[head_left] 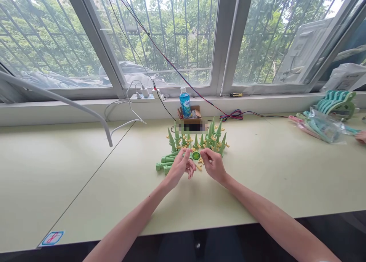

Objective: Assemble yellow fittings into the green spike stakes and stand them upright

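My left hand (181, 166) pinches a green cone-shaped piece (196, 155) whose round open end faces me. My right hand (213, 163) is curled beside it, fingertips pinched on a small yellow piece (199, 166) I can barely make out. Just behind my hands several green cones (211, 134) stand upright among scattered small yellow pieces (185, 142). More green cones (166, 163) lie on their sides in a pile to the left of my left hand.
A small cardboard box (192, 119) with a blue bottle (185, 103) stands behind the cones. White cables (126, 113) and red-black wires (233, 115) run along the windowsill. Bagged teal and pink hangers (326, 121) lie at far right, beside another person's hand (360, 137).
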Action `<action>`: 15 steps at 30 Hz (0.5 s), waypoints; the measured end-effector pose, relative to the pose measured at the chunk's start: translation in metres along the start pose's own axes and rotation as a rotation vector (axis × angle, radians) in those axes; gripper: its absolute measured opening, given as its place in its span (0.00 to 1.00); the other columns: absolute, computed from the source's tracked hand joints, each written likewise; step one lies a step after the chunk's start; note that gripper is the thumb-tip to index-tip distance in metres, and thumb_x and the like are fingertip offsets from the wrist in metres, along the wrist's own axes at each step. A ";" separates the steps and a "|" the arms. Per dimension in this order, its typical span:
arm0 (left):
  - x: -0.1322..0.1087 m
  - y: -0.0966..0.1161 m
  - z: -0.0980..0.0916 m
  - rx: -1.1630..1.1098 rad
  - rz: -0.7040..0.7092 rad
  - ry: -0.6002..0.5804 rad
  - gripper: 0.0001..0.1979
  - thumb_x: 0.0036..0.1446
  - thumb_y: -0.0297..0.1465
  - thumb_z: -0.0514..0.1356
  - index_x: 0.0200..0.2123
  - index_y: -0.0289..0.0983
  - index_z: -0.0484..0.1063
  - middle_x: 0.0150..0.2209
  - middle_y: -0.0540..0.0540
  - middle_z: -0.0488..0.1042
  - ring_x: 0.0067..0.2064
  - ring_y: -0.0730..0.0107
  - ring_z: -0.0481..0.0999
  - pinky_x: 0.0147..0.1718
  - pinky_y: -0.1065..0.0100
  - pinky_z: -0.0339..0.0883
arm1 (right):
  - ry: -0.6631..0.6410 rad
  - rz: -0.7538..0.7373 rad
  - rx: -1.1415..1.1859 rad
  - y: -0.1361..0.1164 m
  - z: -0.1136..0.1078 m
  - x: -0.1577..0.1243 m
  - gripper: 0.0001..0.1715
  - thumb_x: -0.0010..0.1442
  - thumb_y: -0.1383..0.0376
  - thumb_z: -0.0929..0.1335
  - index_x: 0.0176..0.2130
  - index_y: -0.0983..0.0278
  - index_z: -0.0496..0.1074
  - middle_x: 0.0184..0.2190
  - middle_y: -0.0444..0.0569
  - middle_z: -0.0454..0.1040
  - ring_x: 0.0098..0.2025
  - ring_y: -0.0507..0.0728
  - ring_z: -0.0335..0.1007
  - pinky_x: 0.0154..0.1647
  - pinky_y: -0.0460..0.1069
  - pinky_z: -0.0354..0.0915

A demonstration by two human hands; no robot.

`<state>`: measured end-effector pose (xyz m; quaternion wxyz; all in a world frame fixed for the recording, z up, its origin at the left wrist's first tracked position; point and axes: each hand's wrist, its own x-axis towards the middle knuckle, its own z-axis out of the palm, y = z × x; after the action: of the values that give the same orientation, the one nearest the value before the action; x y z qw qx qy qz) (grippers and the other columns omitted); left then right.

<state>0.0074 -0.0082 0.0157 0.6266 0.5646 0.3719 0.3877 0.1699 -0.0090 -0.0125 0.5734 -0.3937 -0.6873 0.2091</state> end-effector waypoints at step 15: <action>0.001 -0.004 -0.003 -0.125 -0.060 -0.042 0.26 0.58 0.51 0.58 0.48 0.39 0.57 0.20 0.55 0.68 0.19 0.72 0.70 0.19 0.73 0.63 | -0.158 0.038 -0.010 0.000 0.000 -0.003 0.21 0.67 0.55 0.60 0.26 0.62 0.61 0.20 0.41 0.62 0.21 0.49 0.51 0.24 0.46 0.52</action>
<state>0.0058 -0.0066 0.0110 0.6795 0.5211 0.3506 0.3792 0.1697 -0.0108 -0.0144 0.5114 -0.3919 -0.7239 0.2467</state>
